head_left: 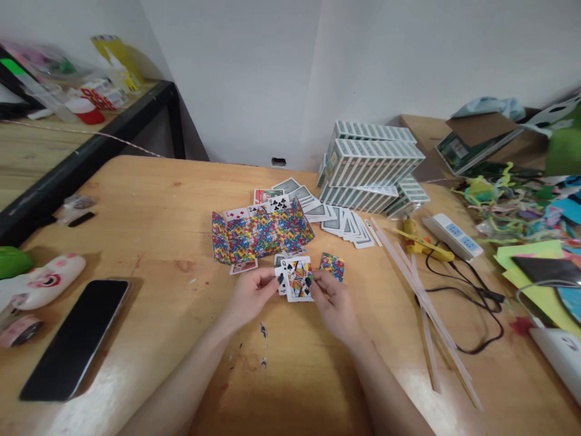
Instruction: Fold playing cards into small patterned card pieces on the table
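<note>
My right hand pinches the right edge of a queen playing card, held face up. My left hand grips the left edge of another playing card, which lies partly behind the queen. Just beyond both hands stands a folded structure of playing cards covered in a multicoloured pattern, with card faces showing along its back. A small patterned piece lies by my right hand, and a red-printed card rests near my left.
Spread cards and stacked card boxes are at the back right. A yellow glue gun, glue sticks and a power strip lie to the right. At left is a phone. Paper scraps dot the table.
</note>
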Demonstrator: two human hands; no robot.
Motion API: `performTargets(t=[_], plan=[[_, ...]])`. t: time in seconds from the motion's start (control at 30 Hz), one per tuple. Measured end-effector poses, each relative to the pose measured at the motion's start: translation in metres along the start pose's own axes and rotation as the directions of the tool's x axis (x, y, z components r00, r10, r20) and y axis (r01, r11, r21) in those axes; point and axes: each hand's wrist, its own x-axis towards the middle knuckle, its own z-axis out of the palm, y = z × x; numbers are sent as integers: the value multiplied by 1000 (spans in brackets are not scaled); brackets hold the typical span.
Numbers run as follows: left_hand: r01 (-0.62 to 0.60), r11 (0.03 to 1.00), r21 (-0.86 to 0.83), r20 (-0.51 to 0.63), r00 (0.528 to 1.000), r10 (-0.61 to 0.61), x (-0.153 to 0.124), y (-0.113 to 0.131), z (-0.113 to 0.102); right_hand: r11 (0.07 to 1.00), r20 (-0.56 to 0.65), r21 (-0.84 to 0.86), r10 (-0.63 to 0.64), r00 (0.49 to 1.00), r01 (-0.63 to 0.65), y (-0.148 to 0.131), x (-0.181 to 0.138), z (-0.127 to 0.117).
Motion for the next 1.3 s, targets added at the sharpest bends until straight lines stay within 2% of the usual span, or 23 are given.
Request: performTargets(t=[0.23, 0.4, 0.57, 0.8, 1.0, 1.17, 1.3], plan=[[-9, 1000, 13, -74, 997, 10, -3, 0, 4, 967, -36, -225, -129, 991, 118, -2, -4, 2], [-44, 994, 100, -158, 986, 59, -6, 4, 7, 879, -31, -427, -249, 968, 213, -2, -7, 4], [-37, 991, 132, -238, 969, 68, -9, 8, 12, 787, -18, -544, -357, 934, 290, -2, -9, 10], [-30, 978, 208, -306, 948, 94, -12, 12, 13, 687, 27, -600, -494, 869, 410, -3, -13, 20], [-27, 952, 305, -395, 906, 153, -14, 7, 19, 621, 111, -624, -530, 841, 474, -6, -16, 26], [19, 875, 483, -415, 885, 210, -19, 3, 23, 578, 119, -654, -559, 821, 488, -8, -19, 32], [51, 806, 589, -410, 879, 244, -22, 3, 23, 582, 131, -650, -548, 827, 488, -9, -22, 36]])
